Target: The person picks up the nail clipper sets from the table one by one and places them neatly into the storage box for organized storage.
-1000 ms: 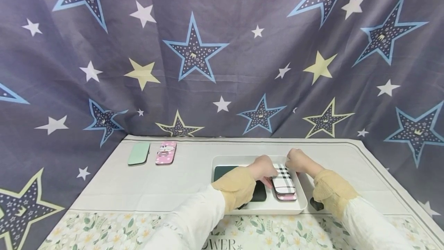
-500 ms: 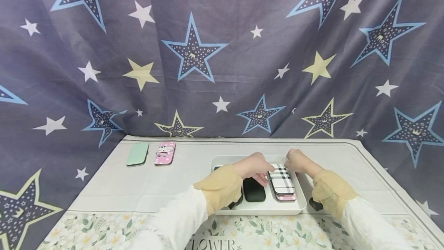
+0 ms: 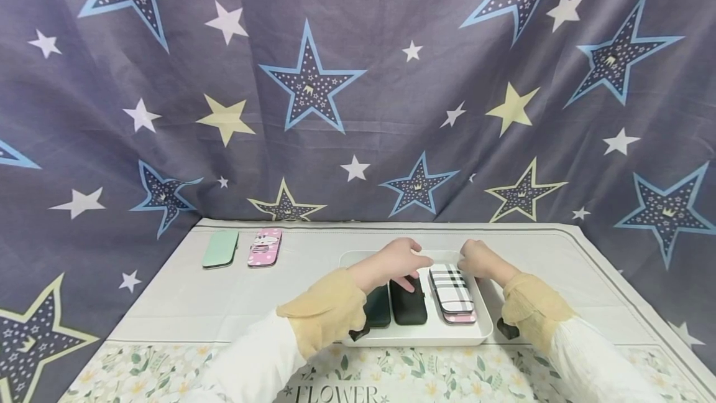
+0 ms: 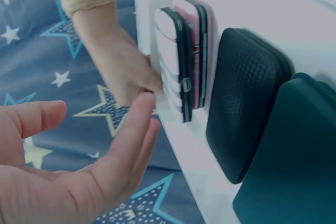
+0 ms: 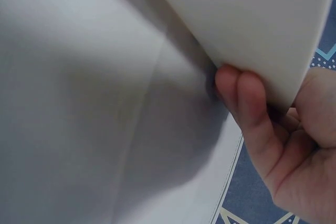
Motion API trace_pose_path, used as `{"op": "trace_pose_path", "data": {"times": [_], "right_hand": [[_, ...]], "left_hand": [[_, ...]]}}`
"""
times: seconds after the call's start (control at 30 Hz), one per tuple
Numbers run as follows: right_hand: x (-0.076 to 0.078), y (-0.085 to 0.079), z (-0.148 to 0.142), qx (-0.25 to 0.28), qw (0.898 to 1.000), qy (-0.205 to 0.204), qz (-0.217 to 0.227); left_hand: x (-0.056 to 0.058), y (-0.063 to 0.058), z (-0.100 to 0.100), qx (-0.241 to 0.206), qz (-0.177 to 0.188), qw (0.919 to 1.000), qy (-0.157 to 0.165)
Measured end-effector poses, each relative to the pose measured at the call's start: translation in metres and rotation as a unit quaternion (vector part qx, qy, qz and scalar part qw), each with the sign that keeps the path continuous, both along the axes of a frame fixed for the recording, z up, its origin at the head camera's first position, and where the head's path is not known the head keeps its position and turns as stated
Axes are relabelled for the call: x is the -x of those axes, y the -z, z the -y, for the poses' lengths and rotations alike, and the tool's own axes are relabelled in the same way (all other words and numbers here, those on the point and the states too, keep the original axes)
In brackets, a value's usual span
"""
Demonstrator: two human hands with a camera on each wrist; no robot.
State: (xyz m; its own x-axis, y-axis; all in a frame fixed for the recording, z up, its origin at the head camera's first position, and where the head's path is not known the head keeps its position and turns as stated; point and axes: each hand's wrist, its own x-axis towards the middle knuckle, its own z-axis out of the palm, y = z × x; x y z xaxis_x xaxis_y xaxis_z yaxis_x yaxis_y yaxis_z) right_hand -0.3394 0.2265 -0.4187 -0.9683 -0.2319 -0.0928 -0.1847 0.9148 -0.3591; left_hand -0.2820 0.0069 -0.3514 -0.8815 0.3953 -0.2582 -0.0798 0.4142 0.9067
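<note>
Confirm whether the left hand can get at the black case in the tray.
Likely yes: the left hand is empty and near the black case, and nothing lies on that case.

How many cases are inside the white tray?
4: the plaid case, on the pink case at right; the black case in the middle; the dark green case at left. The left sleeve may hide more.

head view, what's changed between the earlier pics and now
The left hand has moved left, away from the edge of the plaid case, where its fingers were; it now hangs over the black case, holding nothing. The right hand still grips the tray; the plaid case and mint case stayed put.
</note>
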Motion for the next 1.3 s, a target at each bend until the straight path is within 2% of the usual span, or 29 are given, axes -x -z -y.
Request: {"op": "trace_pose_path", "data": {"times": [0.2,0.3,0.57,0.8,1.0,1.2,1.3], "right_hand": [[0.000,0.000,0.001,-0.002,1.000,0.005,0.000],[0.001,0.001,0.000,-0.002,1.000,0.005,-0.001],[0.000,0.002,0.000,0.000,1.000,0.005,-0.006],[0.001,0.003,-0.001,0.004,1.000,0.000,-0.008],[0.002,0.004,-0.001,0.004,1.000,-0.007,-0.013],[0.002,0.004,-0.001,0.005,1.000,-0.006,-0.015],[0.001,0.004,-0.001,0.006,1.000,-0.002,-0.013]], "left_hand": [[0.002,-0.010,0.017,0.023,-0.054,0.9983,-0.009],[0.003,-0.014,0.027,0.038,-0.091,0.9951,-0.012],[0.001,-0.026,0.053,0.065,-0.156,0.9849,-0.039],[0.002,-0.025,0.078,0.099,-0.219,0.9696,-0.046],[0.007,-0.020,0.104,0.129,-0.254,0.9553,-0.080],[0.020,-0.010,0.133,0.181,-0.287,0.9333,-0.119],[0.028,-0.006,0.146,0.206,-0.292,0.9241,-0.135]]}}
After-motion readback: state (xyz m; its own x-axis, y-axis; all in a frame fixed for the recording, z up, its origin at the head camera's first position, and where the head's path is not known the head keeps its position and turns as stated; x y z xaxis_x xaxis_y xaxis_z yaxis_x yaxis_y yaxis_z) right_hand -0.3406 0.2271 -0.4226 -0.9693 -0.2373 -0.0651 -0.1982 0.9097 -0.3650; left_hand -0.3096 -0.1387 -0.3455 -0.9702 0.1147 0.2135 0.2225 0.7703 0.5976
